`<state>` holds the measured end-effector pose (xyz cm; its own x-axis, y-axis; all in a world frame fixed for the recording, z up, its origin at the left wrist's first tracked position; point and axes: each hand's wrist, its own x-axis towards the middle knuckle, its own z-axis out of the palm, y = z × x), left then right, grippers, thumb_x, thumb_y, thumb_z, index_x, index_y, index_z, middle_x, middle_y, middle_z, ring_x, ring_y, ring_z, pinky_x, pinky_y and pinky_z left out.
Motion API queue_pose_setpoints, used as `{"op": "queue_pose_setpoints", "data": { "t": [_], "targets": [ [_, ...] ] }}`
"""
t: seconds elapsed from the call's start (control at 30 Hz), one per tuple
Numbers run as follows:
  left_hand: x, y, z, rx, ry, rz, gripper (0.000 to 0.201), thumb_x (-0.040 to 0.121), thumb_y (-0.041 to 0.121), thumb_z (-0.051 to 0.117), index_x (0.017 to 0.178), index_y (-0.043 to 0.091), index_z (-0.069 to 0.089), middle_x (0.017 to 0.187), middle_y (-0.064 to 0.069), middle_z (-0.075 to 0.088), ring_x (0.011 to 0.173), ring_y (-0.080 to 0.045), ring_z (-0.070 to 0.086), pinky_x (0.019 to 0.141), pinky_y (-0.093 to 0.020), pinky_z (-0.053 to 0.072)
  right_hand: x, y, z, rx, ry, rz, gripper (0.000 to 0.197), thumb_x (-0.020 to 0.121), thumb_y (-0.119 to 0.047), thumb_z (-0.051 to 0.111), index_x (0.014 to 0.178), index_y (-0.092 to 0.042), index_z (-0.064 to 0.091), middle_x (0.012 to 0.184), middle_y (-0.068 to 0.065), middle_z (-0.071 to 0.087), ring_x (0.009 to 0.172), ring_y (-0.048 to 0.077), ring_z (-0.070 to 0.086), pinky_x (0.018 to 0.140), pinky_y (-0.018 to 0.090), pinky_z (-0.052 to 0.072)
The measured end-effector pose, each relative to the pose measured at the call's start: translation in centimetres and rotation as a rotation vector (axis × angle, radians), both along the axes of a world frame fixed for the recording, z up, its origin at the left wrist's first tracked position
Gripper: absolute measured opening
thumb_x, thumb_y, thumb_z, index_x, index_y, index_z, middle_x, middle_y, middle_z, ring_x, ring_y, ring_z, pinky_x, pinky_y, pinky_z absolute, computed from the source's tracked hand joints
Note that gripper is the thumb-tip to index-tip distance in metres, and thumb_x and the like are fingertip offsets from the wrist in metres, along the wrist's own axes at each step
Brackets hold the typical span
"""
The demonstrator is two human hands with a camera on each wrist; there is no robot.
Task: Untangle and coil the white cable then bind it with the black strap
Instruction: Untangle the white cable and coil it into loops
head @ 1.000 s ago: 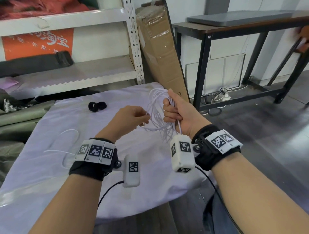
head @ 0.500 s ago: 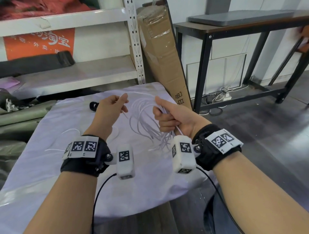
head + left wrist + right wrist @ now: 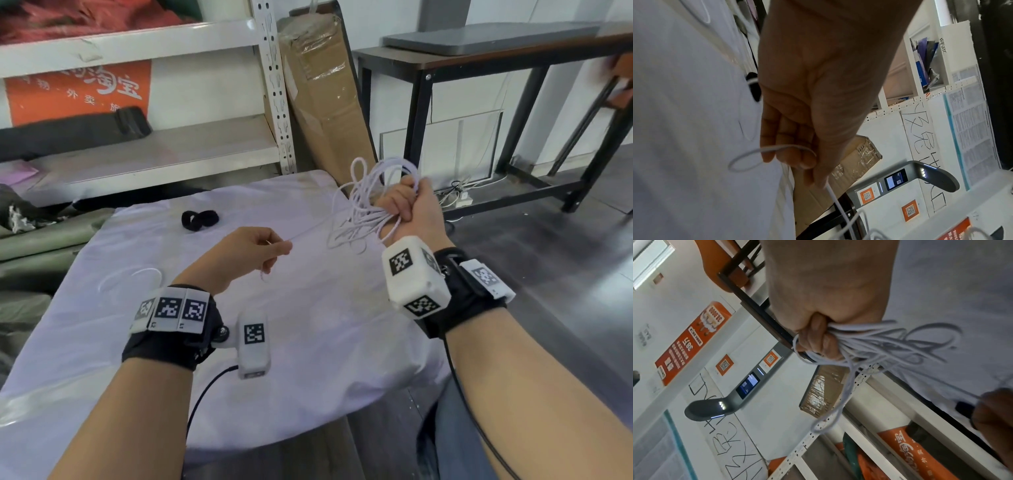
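My right hand [image 3: 407, 205] [image 3: 818, 339] grips a bundle of white cable [image 3: 370, 205] [image 3: 879, 344] loops, held up above the right side of the cloth-covered table [image 3: 308, 325]. One taut strand runs from the bundle down-left to my left hand [image 3: 267, 250] [image 3: 809, 162], which pinches the white cable [image 3: 830, 193] between thumb and fingers. A slack tail loops below that hand and more cable [image 3: 137, 274] lies on the cloth at left. The black strap [image 3: 199, 219] lies curled on the cloth beyond my left hand, touched by neither hand.
A white metal shelf unit [image 3: 270, 85] stands behind the table, with a tall cardboard box [image 3: 322, 99] leaning beside it. A dark-framed table [image 3: 479, 61] stands at the right over a dark floor. Green fabric rolls [image 3: 41, 246] lie left of the table.
My right hand has lifted the bundle up and to the right. My left hand has dropped and pulled back toward me, drawing a strand taut between them.
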<state>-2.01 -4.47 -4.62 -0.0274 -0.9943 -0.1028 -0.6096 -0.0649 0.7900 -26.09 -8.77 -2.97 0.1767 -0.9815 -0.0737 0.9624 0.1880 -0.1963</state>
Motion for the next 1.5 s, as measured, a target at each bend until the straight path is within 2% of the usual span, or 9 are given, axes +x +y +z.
{"op": "queue_pose_setpoints", "data": {
  "t": [0.17, 0.3, 0.43, 0.57, 0.67, 0.93, 1.07, 1.23, 1.5],
  "targets": [
    [1.6, 0.7, 0.3, -0.018, -0.192, -0.001, 0.024, 0.085, 0.037, 0.066, 0.081, 0.013, 0.065, 0.057, 0.000, 0.055, 0.059, -0.014, 0.050, 0.068, -0.027, 0.041, -1.1, -0.5, -0.1, 0.107, 0.134, -0.370, 0.048, 0.102, -0.039, 0.028, 0.060, -0.017, 0.038, 0.035, -0.007, 0.026, 0.028, 0.008, 0.021, 0.033, 0.017, 0.022],
    [2.8, 1.1, 0.8, -0.037, -0.195, 0.028, 0.021, 0.086, 0.033, 0.065, 0.082, 0.013, 0.066, 0.059, 0.001, 0.051, 0.057, -0.015, 0.050, 0.065, -0.028, 0.049, -1.0, -0.7, -0.5, 0.134, 0.322, -0.469, 0.049, 0.101, -0.044, 0.031, 0.059, -0.018, 0.038, 0.041, -0.006, 0.027, 0.034, 0.011, 0.022, 0.038, 0.020, 0.025],
    [2.3, 2.1, 2.1, -0.045, -0.173, -0.048, 0.021, 0.090, 0.038, 0.060, 0.081, 0.023, 0.071, 0.049, 0.008, 0.039, 0.046, -0.007, 0.035, 0.051, -0.021, 0.033, 0.0, -0.9, -0.7, 0.010, 0.387, -0.315, 0.030, 0.097, -0.022, 0.038, 0.068, -0.017, 0.042, 0.052, -0.005, 0.032, 0.045, 0.011, 0.027, 0.051, 0.023, 0.029],
    [1.8, 2.8, 3.1, 0.055, -0.277, -0.182, 0.017, 0.087, 0.044, 0.061, 0.082, 0.037, 0.076, 0.055, 0.008, 0.048, 0.052, -0.006, 0.036, 0.058, -0.022, 0.035, 1.7, -0.6, -1.1, -0.076, 0.486, -0.165, 0.021, 0.090, -0.002, 0.032, 0.075, -0.014, 0.042, 0.057, -0.002, 0.039, 0.050, 0.013, 0.036, 0.056, 0.025, 0.033],
    [1.0, 3.2, 3.8, 0.160, -0.347, -0.234, 0.012, 0.078, 0.051, 0.068, 0.084, 0.043, 0.075, 0.079, 0.011, 0.070, 0.068, -0.005, 0.048, 0.067, -0.019, 0.040, 3.1, -0.3, -1.3, -0.136, 0.684, -0.102, 0.024, 0.094, 0.002, 0.031, 0.080, -0.013, 0.044, 0.059, -0.001, 0.044, 0.054, 0.012, 0.039, 0.059, 0.024, 0.034],
    [-2.2, 3.4, 4.3, 0.187, -0.399, -0.385, 0.014, 0.075, 0.051, 0.070, 0.086, 0.044, 0.075, 0.091, 0.013, 0.073, 0.093, -0.015, 0.060, 0.080, -0.027, 0.048, 4.9, 1.9, -1.2, -0.331, 1.083, 0.157, 0.018, 0.099, -0.001, 0.034, 0.088, -0.010, 0.045, 0.068, 0.004, 0.048, 0.066, 0.017, 0.058, 0.074, 0.029, 0.045],
    [-3.1, 3.2, 4.3, 0.035, -0.240, -0.332, 0.012, 0.077, 0.045, 0.072, 0.083, 0.035, 0.077, 0.058, 0.014, 0.058, 0.059, -0.008, 0.043, 0.059, -0.021, 0.036, 5.5, 2.7, -1.6, -0.448, 1.305, 0.362, 0.014, 0.100, -0.013, 0.041, 0.105, -0.002, 0.049, 0.076, 0.004, 0.053, 0.067, 0.014, 0.060, 0.076, 0.032, 0.050],
    [-2.1, 1.9, 3.4, -0.274, -0.348, -0.090, 0.031, 0.077, 0.046, 0.072, 0.072, 0.016, 0.064, 0.055, 0.005, 0.050, 0.050, -0.008, 0.038, 0.051, -0.021, 0.031, 5.8, 3.6, -1.3, -0.443, 1.303, 0.478, 0.019, 0.102, -0.020, 0.039, 0.086, -0.013, 0.046, 0.070, 0.002, 0.050, 0.049, 0.008, 0.046, 0.055, 0.021, 0.042],
    [-0.3, 1.2, 2.7, -0.353, -0.237, 0.074, 0.028, 0.077, 0.045, 0.071, 0.079, 0.020, 0.059, 0.062, 0.003, 0.055, 0.052, -0.010, 0.045, 0.052, -0.020, 0.036, 5.5, 3.4, -0.8, -0.415, 1.297, 0.553, 0.036, 0.100, -0.041, 0.037, 0.076, -0.016, 0.045, 0.053, -0.006, 0.027, 0.041, 0.007, 0.020, 0.042, 0.019, 0.021]
  ]
}}
